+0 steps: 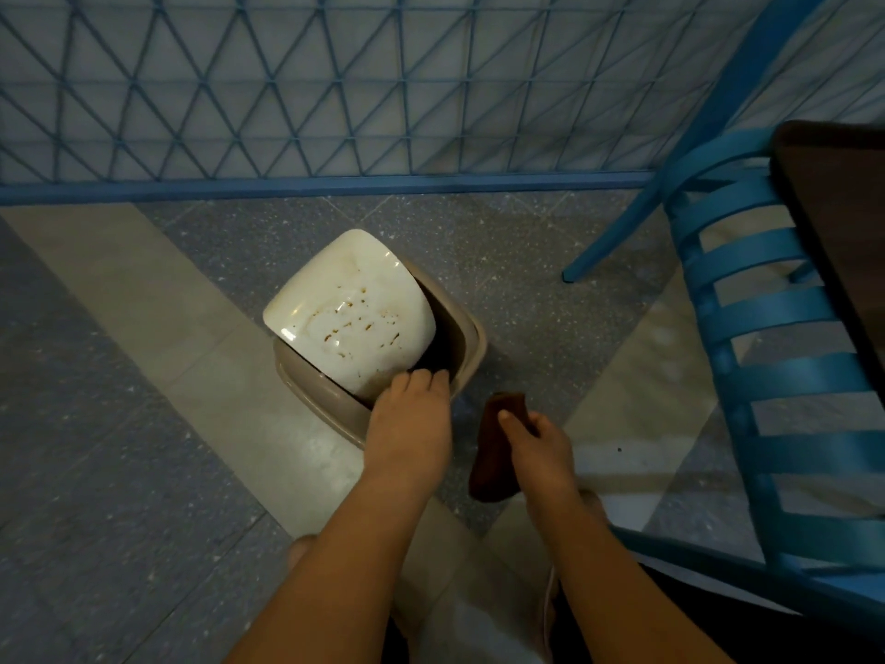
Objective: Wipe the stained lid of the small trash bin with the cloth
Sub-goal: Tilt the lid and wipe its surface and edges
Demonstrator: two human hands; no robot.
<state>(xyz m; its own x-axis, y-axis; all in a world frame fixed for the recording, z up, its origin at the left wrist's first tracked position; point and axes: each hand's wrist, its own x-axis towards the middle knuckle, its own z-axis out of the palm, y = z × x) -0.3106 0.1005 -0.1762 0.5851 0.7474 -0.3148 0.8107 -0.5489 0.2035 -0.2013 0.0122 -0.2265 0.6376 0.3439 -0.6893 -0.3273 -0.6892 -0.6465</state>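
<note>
— The lid (352, 311), where does it sit, and who has hold of it?

— On top of the small trash bin (383, 371), which stands on the floor (143, 376) in front of the person. The left hand (409, 424) rests at the lid's near corner, fingers bent down over the edge where lid meets bin rim. Whether they truly clamp the edge or only press on it, I cannot tell; the fingertips are partly hidden.

— And the other hand?

— The right hand (538, 448) holds the cloth (498, 445), a dark brown one, thumb on top and fingers curled round it. The cloth hangs down from the grip, just beside the bin on its right, apart from the lid.

— How does the lid lie?

— Tilted. Its far-left side is raised and its right side dips, leaving a dark gap into the bin along that edge. It is a cream, rounded square, set cornerwise to the viewer, one corner pointing away toward the fence (335, 88), the opposite one toward the left hand. No clear long axis. Brown stains speckle its middle and near half.

— Around it?

— A blue chair (766, 328) stands to the right, well apart, with a dark table (838, 222) edge over it.
</note>
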